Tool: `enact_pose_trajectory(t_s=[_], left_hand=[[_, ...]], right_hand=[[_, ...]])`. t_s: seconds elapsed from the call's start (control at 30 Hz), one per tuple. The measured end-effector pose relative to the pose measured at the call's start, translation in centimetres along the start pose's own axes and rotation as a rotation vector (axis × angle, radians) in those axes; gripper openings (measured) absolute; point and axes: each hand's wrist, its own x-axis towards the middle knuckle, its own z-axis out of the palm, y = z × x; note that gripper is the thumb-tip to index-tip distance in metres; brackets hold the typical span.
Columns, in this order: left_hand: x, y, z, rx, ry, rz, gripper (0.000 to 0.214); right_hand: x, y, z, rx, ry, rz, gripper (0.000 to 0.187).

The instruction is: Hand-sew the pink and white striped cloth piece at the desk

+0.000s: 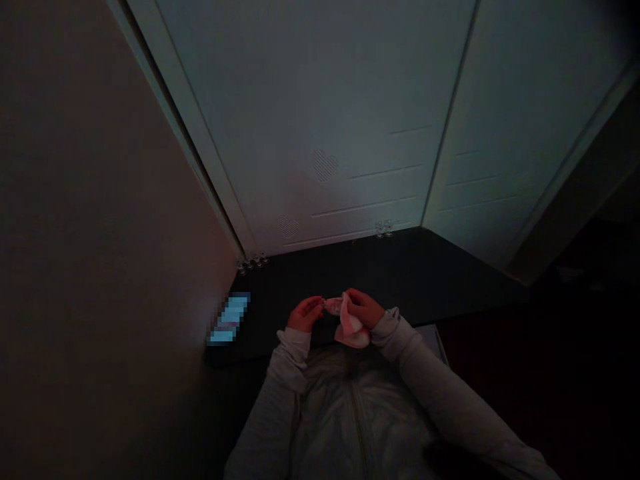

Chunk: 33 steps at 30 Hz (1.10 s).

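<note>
In dim light, both my hands hold a small pink and white piece of cloth, perhaps a sock, just above the near edge of a dark table. My left hand pinches its left end with closed fingers. My right hand grips the upper part, and the rest hangs down below it. Both my sleeves are light grey.
A glowing blue object, blurred out, lies at the table's left edge beside a brown wall. White panelled doors stand behind the table. Small shiny fittings sit at their base. The right side is very dark.
</note>
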Motion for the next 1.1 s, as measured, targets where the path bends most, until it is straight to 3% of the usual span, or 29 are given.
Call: enact_pose_trajectory(t_s=[0.5,0.83,1.1], left_hand=[[-0.13,0.27,0.08,-0.045,-0.008,-0.011,0.033],[-0.15,0.12,0.11,-0.035,-0.007,0.025,0.034],[0.02,-0.1,0.04,0.011,0.007,0.053,0.036]], right_hand=[[-0.26,-0.38,-0.22,-0.143,0.039,-0.042,0.008],[-0.21,-0.44,-0.18,-0.066,-0.006,-0.06,0.015],[-0.11,-0.27,-0.3,-0.011,0.037,-0.023,0.016]])
